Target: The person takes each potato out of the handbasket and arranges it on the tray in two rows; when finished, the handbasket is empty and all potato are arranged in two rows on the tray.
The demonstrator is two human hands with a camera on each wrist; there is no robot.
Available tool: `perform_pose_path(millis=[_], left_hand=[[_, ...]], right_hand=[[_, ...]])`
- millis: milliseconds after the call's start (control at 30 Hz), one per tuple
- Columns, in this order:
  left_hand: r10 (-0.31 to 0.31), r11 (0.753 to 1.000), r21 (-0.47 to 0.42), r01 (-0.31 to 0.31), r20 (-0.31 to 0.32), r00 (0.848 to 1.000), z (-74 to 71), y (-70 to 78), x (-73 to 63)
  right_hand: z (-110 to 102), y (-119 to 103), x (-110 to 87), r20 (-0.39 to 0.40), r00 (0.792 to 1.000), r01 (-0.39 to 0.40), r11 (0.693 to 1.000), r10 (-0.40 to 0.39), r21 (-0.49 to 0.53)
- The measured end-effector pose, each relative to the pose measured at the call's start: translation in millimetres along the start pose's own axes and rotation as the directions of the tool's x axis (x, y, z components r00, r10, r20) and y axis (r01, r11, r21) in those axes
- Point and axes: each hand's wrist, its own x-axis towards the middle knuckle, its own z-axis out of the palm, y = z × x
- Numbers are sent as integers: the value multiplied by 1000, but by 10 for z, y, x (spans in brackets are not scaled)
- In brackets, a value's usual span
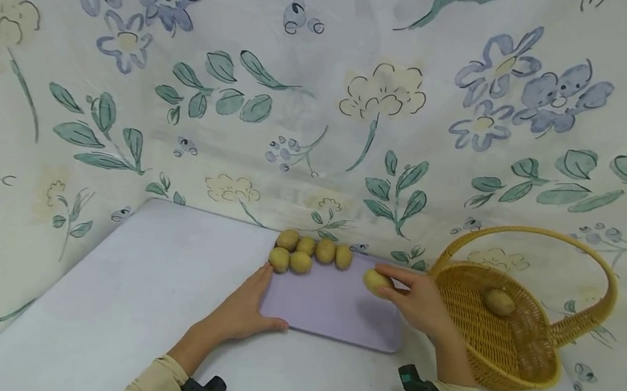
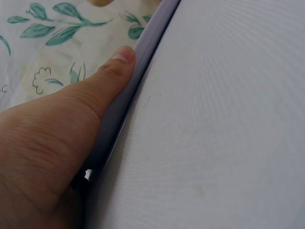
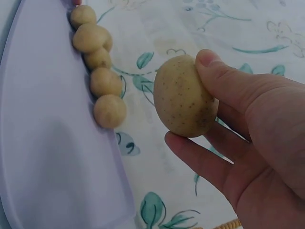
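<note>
A potato [image 3: 183,98] is pinched between the thumb and fingertips of my right hand [image 1: 420,303], held above the right part of a lavender tray [image 1: 335,302]. Several potatoes [image 1: 300,262] lie in two short rows at the tray's back left. My left hand [image 1: 241,307] rests against the tray's front left corner. Its fingers reach along the left side, and the thumb [image 2: 112,71] lies straight along the front rim in the left wrist view. That hand's other fingers are hidden in the left wrist view.
To the right stands a yellow wicker basket [image 1: 481,359] with a tall arched handle, and one potato [image 1: 499,302] in it. The white table [image 1: 163,268] extends to the left of the tray. A flower-patterned cloth [image 1: 299,122] hangs behind and around the table.
</note>
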Motion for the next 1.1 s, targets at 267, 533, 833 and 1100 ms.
perform_pose_path(millis=[267,533,833,1100], left_hand=[[-7,1000,-7,7,-1,1000,8,-2,9],[-5,1000,-11,5,2,1000,5,0,16],[-3,1000,-5,3,-3,1000,-15,-4,8],[1,1000,-7,-1,-5,1000,-7,2,10]], right_hand=[[185,-93,157,-9,999,32,999,-32,18],[451,-168,334,-54,997,52,997,-49,62],[712,-242,475,-112,994,24,998,-17,61],[902,-239,568,-208,974,-68,993,87,100]])
